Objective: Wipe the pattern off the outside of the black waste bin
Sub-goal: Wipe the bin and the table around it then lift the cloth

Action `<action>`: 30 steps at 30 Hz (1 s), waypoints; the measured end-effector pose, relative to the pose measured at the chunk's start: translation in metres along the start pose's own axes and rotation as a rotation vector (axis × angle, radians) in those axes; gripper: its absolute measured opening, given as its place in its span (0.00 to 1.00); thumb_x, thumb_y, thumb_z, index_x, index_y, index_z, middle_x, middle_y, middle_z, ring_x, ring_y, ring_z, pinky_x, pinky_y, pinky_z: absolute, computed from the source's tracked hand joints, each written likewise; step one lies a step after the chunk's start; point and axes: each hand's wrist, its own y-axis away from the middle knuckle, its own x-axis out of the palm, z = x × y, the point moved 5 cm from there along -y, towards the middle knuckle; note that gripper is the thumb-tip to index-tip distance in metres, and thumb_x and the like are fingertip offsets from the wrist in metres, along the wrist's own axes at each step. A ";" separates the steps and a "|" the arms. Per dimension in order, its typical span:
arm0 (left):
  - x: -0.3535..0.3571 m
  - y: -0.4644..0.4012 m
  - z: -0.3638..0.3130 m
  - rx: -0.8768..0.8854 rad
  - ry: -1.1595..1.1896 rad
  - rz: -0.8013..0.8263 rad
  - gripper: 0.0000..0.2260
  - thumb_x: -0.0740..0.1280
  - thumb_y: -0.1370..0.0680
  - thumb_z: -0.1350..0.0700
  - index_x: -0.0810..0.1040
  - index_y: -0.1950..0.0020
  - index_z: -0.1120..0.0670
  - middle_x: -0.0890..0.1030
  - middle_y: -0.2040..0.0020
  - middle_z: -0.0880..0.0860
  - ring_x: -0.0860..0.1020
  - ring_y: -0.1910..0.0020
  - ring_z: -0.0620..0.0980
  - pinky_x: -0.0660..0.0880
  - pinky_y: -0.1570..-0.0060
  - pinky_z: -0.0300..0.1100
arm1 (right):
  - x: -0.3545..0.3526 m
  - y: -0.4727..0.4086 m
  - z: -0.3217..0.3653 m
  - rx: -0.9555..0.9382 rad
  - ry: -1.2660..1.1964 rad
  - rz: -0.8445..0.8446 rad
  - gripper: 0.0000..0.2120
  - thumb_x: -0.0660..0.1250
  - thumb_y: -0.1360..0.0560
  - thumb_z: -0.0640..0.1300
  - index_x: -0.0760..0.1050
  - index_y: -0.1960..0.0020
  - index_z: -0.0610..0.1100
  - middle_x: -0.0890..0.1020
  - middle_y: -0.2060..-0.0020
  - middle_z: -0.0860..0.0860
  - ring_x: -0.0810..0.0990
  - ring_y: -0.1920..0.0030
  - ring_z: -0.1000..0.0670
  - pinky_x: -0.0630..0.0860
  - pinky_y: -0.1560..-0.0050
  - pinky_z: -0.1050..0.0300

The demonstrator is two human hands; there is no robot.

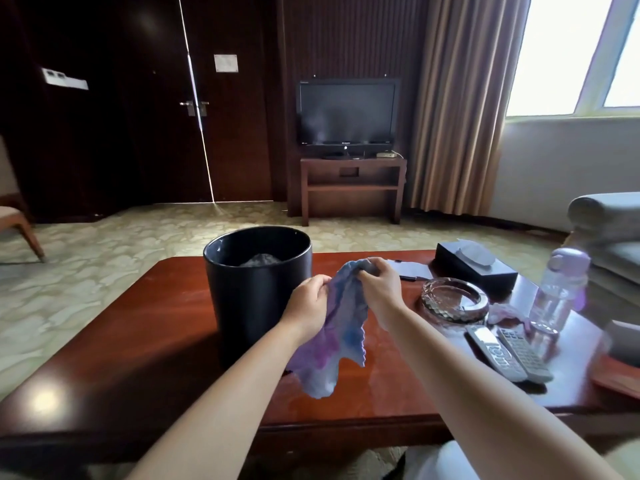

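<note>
On the bench, left of centre: the black waste bin (258, 292) stood upright on the red-brown bench (104, 358), its open mouth up and something dark and crumpled lying inside.
Bin, visible wall: plain black on the side facing the camera; no pattern could be made out there, so the marked part was judged to lie round another side or behind the hands.
Cloth: a blue and purple cloth (332, 341) hung in the air just in front of the bin's right side, its lower end loose above the bench; whether it touched the bin could not be told.
Left hand: the left hand (308, 306) pinched the cloth's left edge, fingers curled round it.
Right hand: the right hand (377, 285) gripped the bunched top corner, fingers closed on it, held a little higher.
Reason for the hold: judged to be spreading or refolding the cloth into a pad before wiping, which was not yet begun.
Open room: bare bench lay to the left of and before the bin, giving space to turn it or reach round it.
Crowded side: to the right stood a glass ashtray (455, 299), two remote controls (509, 351), a clear water bottle (561, 289) and a dark tissue box (476, 268), all apart from the bin.
Edge: the bin stood well in from the bench's near edge, nearer its far one.
</note>
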 end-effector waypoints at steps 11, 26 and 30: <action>0.004 0.007 -0.011 0.031 -0.377 0.279 0.07 0.56 0.24 0.62 0.72 0.49 0.57 0.66 0.54 0.52 0.72 0.51 0.56 0.71 0.48 0.49 | -0.007 -0.004 -0.001 0.015 0.009 -0.035 0.10 0.60 0.27 0.33 0.77 0.56 0.45 0.81 0.58 0.48 0.78 0.55 0.49 0.75 0.55 0.56; -0.031 -0.007 -0.004 -0.033 -0.500 0.038 0.14 0.60 0.29 0.66 0.81 0.59 0.49 0.81 0.55 0.53 0.80 0.56 0.56 0.78 0.57 0.46 | -0.056 -0.007 0.014 -0.018 0.130 -0.237 0.12 0.55 0.26 0.36 0.77 0.60 0.38 0.77 0.64 0.47 0.72 0.61 0.48 0.66 0.62 0.57; -0.029 -0.022 -0.004 -0.058 -0.553 0.057 0.13 0.62 0.29 0.66 0.77 0.65 0.49 0.81 0.57 0.51 0.78 0.58 0.53 0.76 0.61 0.43 | -0.080 -0.019 0.004 0.029 0.240 -0.224 0.11 0.54 0.28 0.35 0.73 0.65 0.38 0.73 0.68 0.45 0.70 0.63 0.46 0.64 0.61 0.54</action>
